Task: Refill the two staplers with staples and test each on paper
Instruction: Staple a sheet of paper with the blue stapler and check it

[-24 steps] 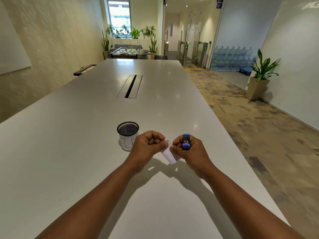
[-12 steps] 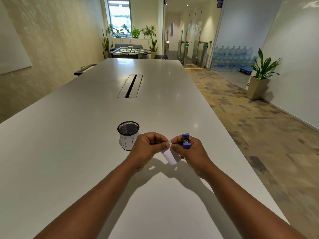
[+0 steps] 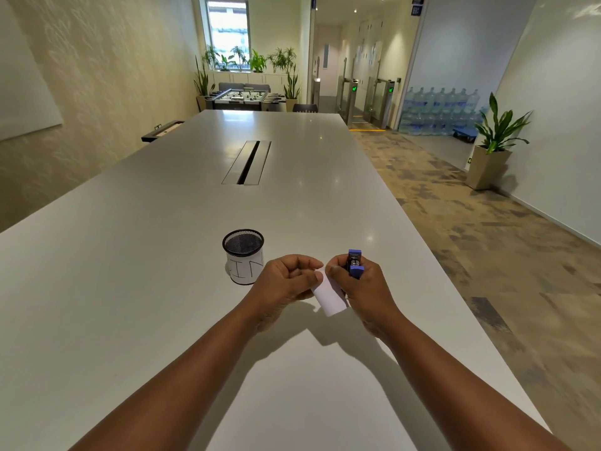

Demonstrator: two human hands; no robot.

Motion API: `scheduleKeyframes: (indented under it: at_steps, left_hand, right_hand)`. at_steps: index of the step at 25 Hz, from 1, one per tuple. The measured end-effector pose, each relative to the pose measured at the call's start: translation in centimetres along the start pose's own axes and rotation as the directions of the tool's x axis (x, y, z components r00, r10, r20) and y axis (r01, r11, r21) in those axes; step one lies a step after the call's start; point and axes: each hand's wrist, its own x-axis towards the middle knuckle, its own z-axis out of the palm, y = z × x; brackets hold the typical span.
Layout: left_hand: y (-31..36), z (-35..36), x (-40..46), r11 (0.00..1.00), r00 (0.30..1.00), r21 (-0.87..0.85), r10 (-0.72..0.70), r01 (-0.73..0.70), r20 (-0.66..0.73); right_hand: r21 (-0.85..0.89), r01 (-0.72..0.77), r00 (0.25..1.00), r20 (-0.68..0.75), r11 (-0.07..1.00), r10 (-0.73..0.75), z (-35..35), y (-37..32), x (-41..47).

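Glossy white table, mesh cup

We read only "IN", hand-drawn on the white label of the mesh cup; other signs are too small.

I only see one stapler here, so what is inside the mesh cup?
The mesh cup shows only a dark interior through its rim. A paper label wraps its lower wall, so any contents, a second stapler included, cannot be made out.
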Motion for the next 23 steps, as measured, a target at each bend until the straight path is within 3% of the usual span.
scheduleKeyframes:
  at_steps: [4,9,16,23]
  left_hand:
    - [-0.9,0.5,-0.4,0.991,0.996,-0.111,-0.076,0.072,-0.035]
    - [-1.1,0.7,0.2,0.989,0.984,-0.140,-0.073,0.051,-0.163]
    - [-1.0,1.1,0.2,0.998,0.969,0.008,-0.052,0.056,-0.242]
    - [-1.2,0.6,0.5,0.932,0.958,0.358,0.060,0.047,-0.281]
  right_hand:
    - [0.019,0.044,0.999,-0.018,0.999,-0.044,0.0,0.4,0.0]
    - [-0.030,0.057,0.998,0.008,0.998,-0.057,-0.2,0.9,0.4]
    - [-0.051,0.043,0.999,-0.013,0.998,-0.044,0.2,1.6,0.4]
    - [-0.147,-0.029,0.998,0.052,0.989,0.037,-0.2,1.1,0.6]
